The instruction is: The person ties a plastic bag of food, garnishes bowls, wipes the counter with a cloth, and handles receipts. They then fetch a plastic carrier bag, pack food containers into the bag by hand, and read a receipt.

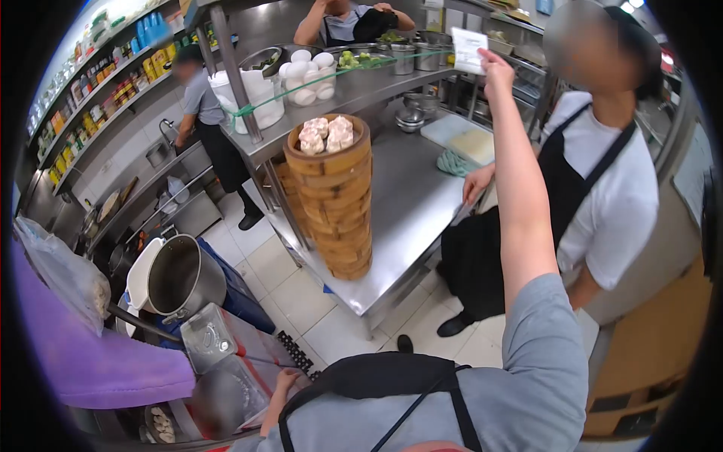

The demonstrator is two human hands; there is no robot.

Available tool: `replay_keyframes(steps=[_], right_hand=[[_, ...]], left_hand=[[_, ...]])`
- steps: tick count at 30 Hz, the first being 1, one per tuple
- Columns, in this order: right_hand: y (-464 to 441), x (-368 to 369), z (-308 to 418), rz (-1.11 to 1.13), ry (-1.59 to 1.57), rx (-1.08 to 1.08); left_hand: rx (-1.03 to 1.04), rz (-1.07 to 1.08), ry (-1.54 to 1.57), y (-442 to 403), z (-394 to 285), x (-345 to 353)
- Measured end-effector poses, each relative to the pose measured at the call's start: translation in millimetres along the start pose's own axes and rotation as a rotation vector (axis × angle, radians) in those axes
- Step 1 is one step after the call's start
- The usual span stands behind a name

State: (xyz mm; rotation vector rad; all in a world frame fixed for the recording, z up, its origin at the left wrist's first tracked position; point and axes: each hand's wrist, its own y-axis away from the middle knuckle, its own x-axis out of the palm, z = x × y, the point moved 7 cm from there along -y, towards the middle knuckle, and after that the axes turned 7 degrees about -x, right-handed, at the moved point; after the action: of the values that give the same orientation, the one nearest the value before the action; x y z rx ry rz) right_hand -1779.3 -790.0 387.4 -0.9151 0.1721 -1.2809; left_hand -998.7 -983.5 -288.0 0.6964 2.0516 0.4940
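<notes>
My right arm stretches far forward and up, and my right hand (497, 74) pinches the edge of a white printed paper slip (470, 51) beside the raised shelf. Low at the left, my left hand (285, 380) lies against a red-and-white box (260, 354), fingers loosely extended, with no object visible in it. On the steel table ahead stands a tall stack of bamboo steamers (331, 207). Several pale dumplings (326, 135) sit in its top basket. A green string (316, 81) runs along the shelf front towards the slip.
A co-worker in a black apron (542, 203) stands close at right, one hand at the table edge. Other people work behind the shelf and at the left sink. Eggs (305, 71) stand on the raised shelf (354, 94). A large pot (184, 275) is at left.
</notes>
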Motion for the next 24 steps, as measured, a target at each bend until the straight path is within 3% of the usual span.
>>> replay_keyframes(steps=[5, 8, 11, 14, 16, 20, 21, 23, 24], right_hand=[[-142.5, 22.8, -82.1, -0.047, -0.351, 0.030], [-191.2, 54.5, -117.5, -0.011, -0.398, 0.082], [-223.6, 95.8, -162.5, 0.187, -0.338, 0.200], [-247.4, 126.0, -157.6, 0.225, -0.176, 0.034], [-275.1, 143.3, -162.1, 0.175, -0.277, -0.066], [-237.2, 145.8, -131.3, 0.083, -0.173, -0.013], [-203.9, 128.1, -99.6, 0.187, -0.329, 0.018], [-193.2, 123.1, -92.0, 0.717, -0.792, 0.062], [-215.7, 114.2, -108.3, 0.719, -0.728, -0.001]], left_hand=[[-0.484, -0.112, -0.125, 23.5, 32.2, 21.9], [-0.476, -0.114, -0.063, 28.6, 4.2, 53.2], [-0.468, -0.132, 0.003, 24.0, -26.4, 77.6], [-0.464, -0.154, 0.063, 26.1, -49.2, 94.9], [-0.466, -0.167, 0.088, 30.8, -57.5, 104.8], [-0.482, -0.202, 0.104, 51.6, -43.8, 126.7], [-0.473, -0.215, 0.084, 57.7, -37.1, 132.5], [-0.426, -0.265, 0.047, 69.4, -20.7, 142.4], [-0.361, -0.324, 0.032, 75.3, -17.8, 143.2]])
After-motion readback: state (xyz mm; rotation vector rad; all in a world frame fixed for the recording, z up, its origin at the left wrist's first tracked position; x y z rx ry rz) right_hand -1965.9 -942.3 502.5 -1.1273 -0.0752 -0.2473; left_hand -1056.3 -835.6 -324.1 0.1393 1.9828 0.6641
